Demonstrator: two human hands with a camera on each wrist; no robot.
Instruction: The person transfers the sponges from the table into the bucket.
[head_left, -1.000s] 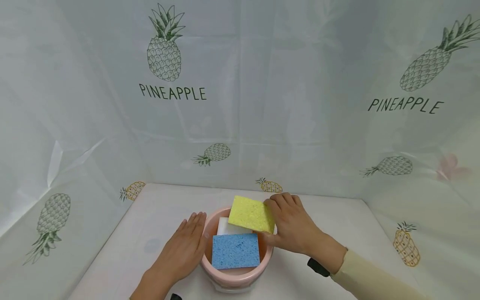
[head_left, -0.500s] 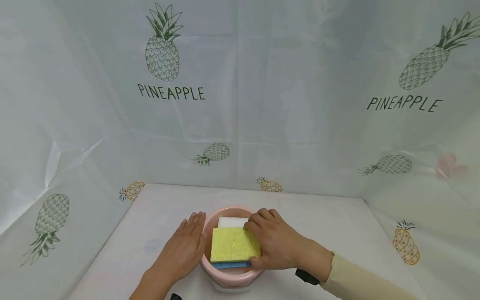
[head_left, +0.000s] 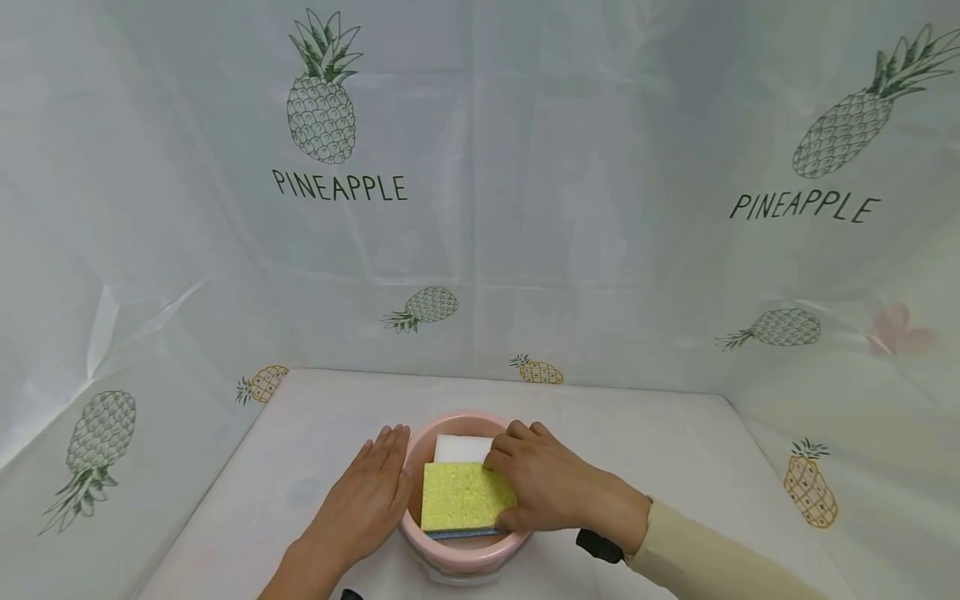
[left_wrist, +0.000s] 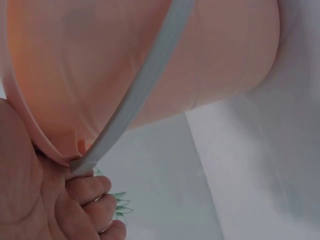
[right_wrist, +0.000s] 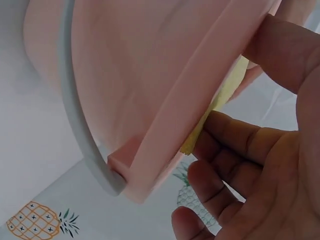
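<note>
A pink bucket (head_left: pixel 438 552) stands on the white surface, with a white block (head_left: pixel 461 448) at the far side of its mouth. The yellow sponge (head_left: pixel 459 497) lies at the near side, over a blue sponge (head_left: pixel 453 535) of which only a thin strip shows. Reaching over the bucket's right rim, my right hand (head_left: pixel 546 477) pinches the yellow sponge by its right edge between thumb and fingers. My left hand (head_left: pixel 367 493) rests along the left rim with its fingers straight. In the left wrist view, its palm touches the rim beside the handle's end.
The bucket's grey handle (left_wrist: pixel 137 92) hangs down on the near side. A white tabletop (head_left: pixel 637 433) surrounds the bucket. Behind and at both sides rises a pale sheet (head_left: pixel 570 208) printed with pineapples.
My right hand has brought the yellow sponge left and down from the far right rim onto the blue sponge, covering nearly all of it. My left hand has stayed at the rim.
</note>
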